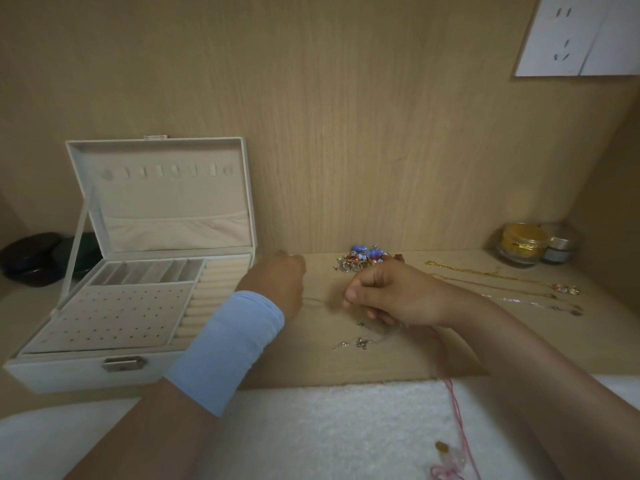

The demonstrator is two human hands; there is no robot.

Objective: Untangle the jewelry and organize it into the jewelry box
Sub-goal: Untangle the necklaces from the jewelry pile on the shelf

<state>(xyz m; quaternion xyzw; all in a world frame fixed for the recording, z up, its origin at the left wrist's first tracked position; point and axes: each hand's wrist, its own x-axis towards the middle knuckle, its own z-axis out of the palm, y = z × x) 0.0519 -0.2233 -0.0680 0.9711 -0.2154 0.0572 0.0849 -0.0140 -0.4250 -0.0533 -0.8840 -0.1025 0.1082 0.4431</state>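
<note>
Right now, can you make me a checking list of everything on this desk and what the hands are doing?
Surface: light wooden desk, with a white fluffy towel along the near edge.
Job's things: white jewelry box open at left, compartments look empty; thin silver chain under the hands; colourful pile of small jewelry behind them; three necklaces laid out straight at right; pink cord trailing over the towel.
Clutter: glass jars in the back right corner; dark objects behind the box.
Hands: left hand, blue wristband, fingers closed; right hand pinching; what each grips is too fine to tell.
Cables: nothing seen.
Surroundings: wooden back panel; wall socket top right.
</note>
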